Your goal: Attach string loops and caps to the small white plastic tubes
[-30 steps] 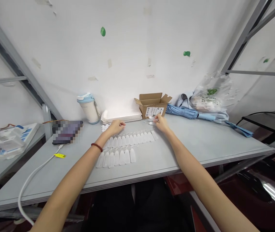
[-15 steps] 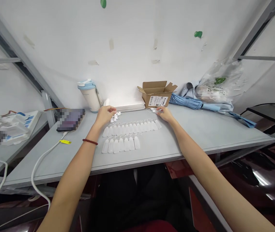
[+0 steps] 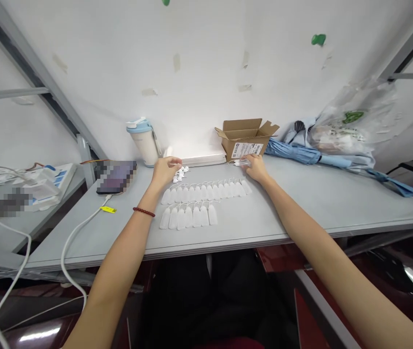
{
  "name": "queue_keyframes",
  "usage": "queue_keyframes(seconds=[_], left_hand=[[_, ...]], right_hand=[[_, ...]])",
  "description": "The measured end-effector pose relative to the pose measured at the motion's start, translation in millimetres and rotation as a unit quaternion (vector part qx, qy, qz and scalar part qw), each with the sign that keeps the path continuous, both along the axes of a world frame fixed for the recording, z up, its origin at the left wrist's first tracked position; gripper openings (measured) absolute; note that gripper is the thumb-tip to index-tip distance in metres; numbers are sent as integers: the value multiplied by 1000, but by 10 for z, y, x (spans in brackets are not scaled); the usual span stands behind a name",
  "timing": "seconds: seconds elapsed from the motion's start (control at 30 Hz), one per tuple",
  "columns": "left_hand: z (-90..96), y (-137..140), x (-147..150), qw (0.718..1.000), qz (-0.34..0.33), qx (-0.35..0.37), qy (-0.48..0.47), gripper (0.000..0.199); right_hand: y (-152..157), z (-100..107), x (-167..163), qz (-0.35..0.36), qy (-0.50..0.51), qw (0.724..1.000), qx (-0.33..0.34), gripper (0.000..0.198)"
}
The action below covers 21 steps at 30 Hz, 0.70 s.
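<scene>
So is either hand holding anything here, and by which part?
Cannot be told: the left hand is at small white irregular pieces, the right hand at small whitish pieces by the open brown cardboard box; any grip is unclear.

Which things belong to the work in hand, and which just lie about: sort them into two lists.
Likely in the work:
front row of white tags
back row of white tags
small white pieces beside the left hand
white bits at the right hand
perhaps the open cardboard box

Seemingly just lying about:
tumbler
phone
blue umbrella
plastic bag
</scene>
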<state>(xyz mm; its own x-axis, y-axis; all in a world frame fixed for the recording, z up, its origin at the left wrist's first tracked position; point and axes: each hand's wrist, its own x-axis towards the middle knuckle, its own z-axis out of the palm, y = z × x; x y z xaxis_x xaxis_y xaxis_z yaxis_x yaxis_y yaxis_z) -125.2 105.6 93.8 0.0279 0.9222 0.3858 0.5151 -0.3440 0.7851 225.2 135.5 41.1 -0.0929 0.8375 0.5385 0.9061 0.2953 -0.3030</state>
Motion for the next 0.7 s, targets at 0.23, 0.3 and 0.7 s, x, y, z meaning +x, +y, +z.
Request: queue_keyframes(seconds=[0.23,0.3,0.7], left_hand=[[21,-56,63,998,-41,4,-43,30],[24,-79,92,998,-42,2,-41,31],[17,-140,193,999,-39,23,14,27]], right_hand=[[-382,347,-140,6,82,995,-58,12],[-524,454,-205,35,97,994,-35,12],[-803,711,-117,63,34,920,-385,27]])
